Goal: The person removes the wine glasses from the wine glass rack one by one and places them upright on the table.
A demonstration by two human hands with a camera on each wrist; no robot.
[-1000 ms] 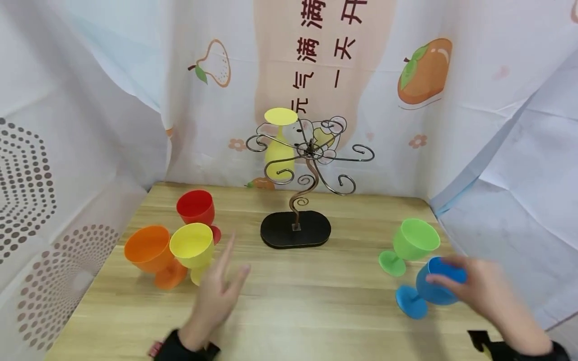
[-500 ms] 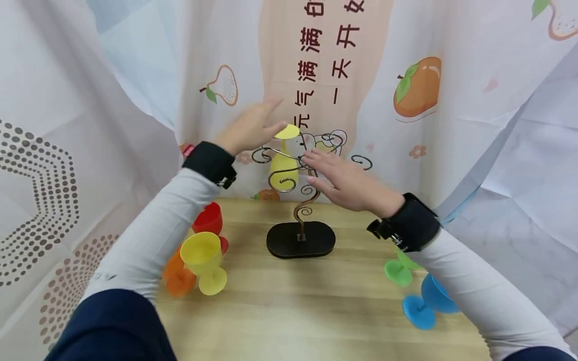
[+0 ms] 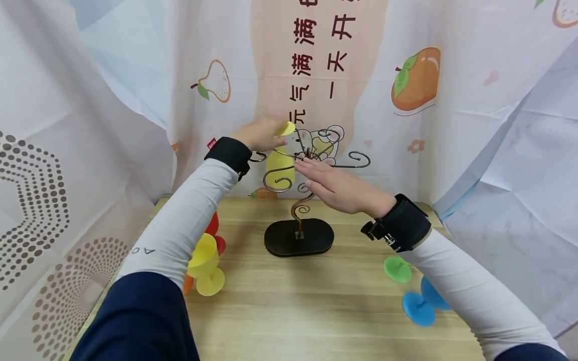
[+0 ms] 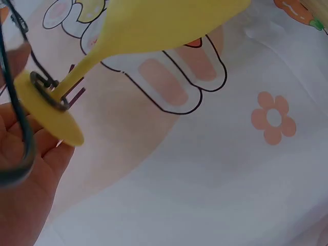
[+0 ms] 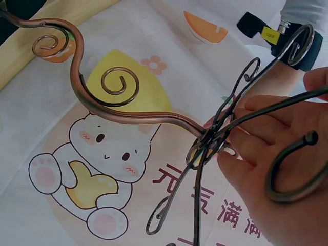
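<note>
A wire rack with curled arms stands on a black oval base (image 3: pixel 280 238). From one of its arms a yellow goblet (image 4: pixel 164 25) hangs upside down, its round foot (image 4: pixel 48 110) uppermost. My left hand (image 3: pixel 259 133) is at that foot, pinching it, fingers at one face and thumb at the other. With its fingers straight, my right hand (image 3: pixel 340 188) reaches to the rack's centre; in the right wrist view the fingertips are right at the hub (image 5: pixel 207 138) where the wire arms meet.
Partly behind my left sleeve stand another yellow goblet (image 3: pixel 203 256), a red goblet (image 3: pixel 220 244) and an orange goblet (image 3: pixel 187 284). At the right, my right sleeve partly covers a green goblet (image 3: pixel 397 269) and a blue goblet (image 3: pixel 418 308). A printed curtain (image 3: pixel 415 145) hangs behind the table (image 3: pixel 316 316).
My right hand let go of the blue goblet and moved up left to the rack's hub. My left hand rose from beside the left goblets to the hanging yellow goblet's foot.
</note>
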